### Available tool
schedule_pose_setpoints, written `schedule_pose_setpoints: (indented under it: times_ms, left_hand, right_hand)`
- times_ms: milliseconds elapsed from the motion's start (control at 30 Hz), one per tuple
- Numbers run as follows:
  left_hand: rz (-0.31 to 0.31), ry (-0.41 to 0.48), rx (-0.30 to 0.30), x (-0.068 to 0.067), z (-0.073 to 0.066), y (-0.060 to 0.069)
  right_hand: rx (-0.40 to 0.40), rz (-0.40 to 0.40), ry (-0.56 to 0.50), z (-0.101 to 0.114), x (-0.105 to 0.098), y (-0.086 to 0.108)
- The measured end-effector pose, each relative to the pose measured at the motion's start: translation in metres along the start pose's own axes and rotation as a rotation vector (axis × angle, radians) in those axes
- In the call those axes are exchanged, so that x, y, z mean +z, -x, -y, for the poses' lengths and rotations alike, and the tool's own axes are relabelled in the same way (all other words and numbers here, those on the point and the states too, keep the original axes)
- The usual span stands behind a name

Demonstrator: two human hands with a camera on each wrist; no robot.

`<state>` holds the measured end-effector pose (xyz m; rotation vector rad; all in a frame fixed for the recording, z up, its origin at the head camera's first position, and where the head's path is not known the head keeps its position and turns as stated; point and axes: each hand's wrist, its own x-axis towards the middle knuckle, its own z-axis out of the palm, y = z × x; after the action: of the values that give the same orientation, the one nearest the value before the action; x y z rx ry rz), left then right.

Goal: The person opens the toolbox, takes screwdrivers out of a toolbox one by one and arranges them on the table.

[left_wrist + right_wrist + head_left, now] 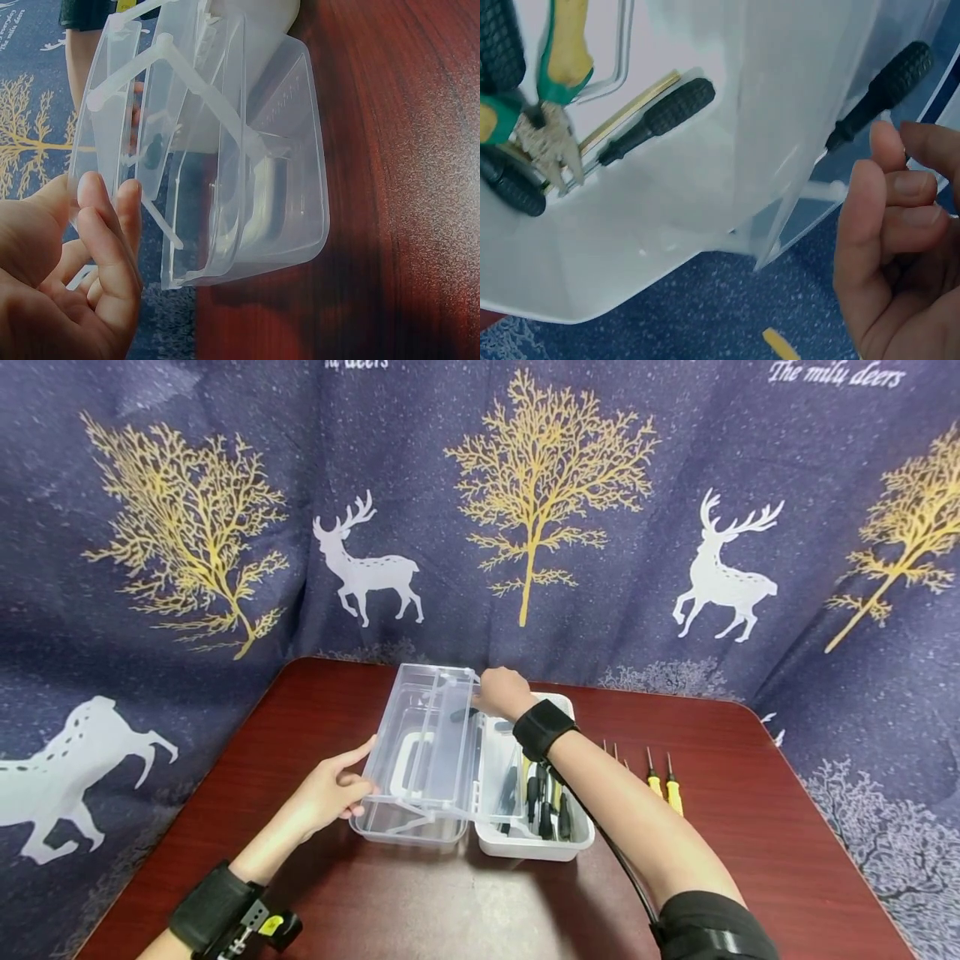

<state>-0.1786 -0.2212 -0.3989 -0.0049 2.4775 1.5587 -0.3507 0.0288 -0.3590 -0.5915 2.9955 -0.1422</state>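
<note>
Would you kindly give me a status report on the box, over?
Left hand gripping tray edge; right hand at its far corner, grip unclear. Tray above clear box. Bin of tools right beside it.

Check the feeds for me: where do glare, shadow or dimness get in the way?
Head view: bright, with pale sheen on the near part of the table and shadow in front of the box; left wrist view: whitish glare on the table at right; right wrist view: dim and bluish, though the pliers read clearly.
</note>
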Motion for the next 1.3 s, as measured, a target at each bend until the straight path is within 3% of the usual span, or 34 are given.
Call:
schedule_pose_setpoints:
  times_ms: [367,567,933,1100,1300]
  left_hand:
    - [0.007,0.006,0.005,0.004,0.001,0.000]
    - [0.005,0.003,0.018,0.004,0.001,-0.001]
    - [0.007,0.012,0.001,0.004,0.003,0.000]
    - [0.005,-0.002,0.017,0.000,0.004,0.000]
    - [0.014,0.008,0.017,0.001,0.002,0.000]
  right_hand:
    - [0.124,0.050,-0.013,-0.001,0.014,0.004]
    - [0.111,0.129,-0.103,-0.008,0.013,0.007]
    - [0.099,0.192,-0.209,-0.013,0.010,0.014]
    - [0.084,0.216,-0.229,-0.012,0.008,0.013]
    - [0.065,0.217,-0.160,-0.014,0.011,0.015]
